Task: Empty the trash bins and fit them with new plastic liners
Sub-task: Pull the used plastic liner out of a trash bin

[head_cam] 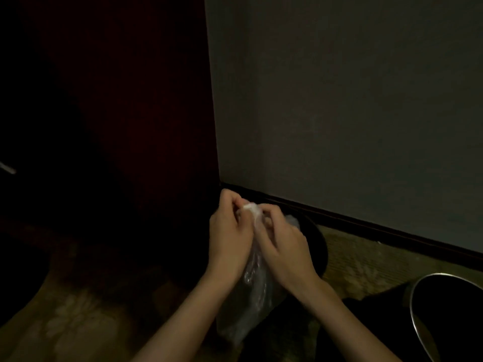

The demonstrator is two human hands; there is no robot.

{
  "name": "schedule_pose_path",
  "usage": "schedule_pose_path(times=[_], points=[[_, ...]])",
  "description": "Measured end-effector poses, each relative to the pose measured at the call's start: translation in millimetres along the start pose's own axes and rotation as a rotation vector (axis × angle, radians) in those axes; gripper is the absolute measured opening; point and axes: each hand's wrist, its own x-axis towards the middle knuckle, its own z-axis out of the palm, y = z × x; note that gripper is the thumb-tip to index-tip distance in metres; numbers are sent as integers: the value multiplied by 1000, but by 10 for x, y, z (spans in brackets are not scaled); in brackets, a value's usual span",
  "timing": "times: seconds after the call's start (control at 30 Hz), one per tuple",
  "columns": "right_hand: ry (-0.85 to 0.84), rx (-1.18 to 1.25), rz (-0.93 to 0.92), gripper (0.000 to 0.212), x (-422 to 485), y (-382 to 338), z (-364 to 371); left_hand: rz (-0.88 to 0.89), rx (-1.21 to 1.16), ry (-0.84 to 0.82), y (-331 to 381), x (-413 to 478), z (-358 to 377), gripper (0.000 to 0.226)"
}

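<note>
A thin clear plastic liner hangs from both my hands in the dim light. My left hand and my right hand pinch its bunched top edge close together, fingers curled around the plastic. Right behind the hands stands a dark round trash bin, mostly hidden by them. A second bin with a shiny metal rim sits at the lower right; its inside looks dark.
A pale wall with a dark baseboard runs behind the bins. A dark reddish panel fills the left side. The floor is patterned carpet. Everything at the far left is in deep shadow.
</note>
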Motion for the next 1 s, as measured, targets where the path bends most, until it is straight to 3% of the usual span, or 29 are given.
schedule_pose_path(times=[0.23,0.33,0.5,0.77,1.0], points=[[71,-294,43,20,374,-673,-637,0,48,-19,818,95,-81,25],[202,-352,47,15,482,-1265,-1227,-8,64,-49,1647,97,-166,19],[227,-389,12,11,746,-2478,-2430,34,22,-26,3356,104,-451,18],[29,-175,-196,27,1003,-4533,-4036,179,125,243,5846,59,-1391,30],[-115,-25,-334,20,940,-5790,-4043,81,169,469,6559,-288,-2492,26]])
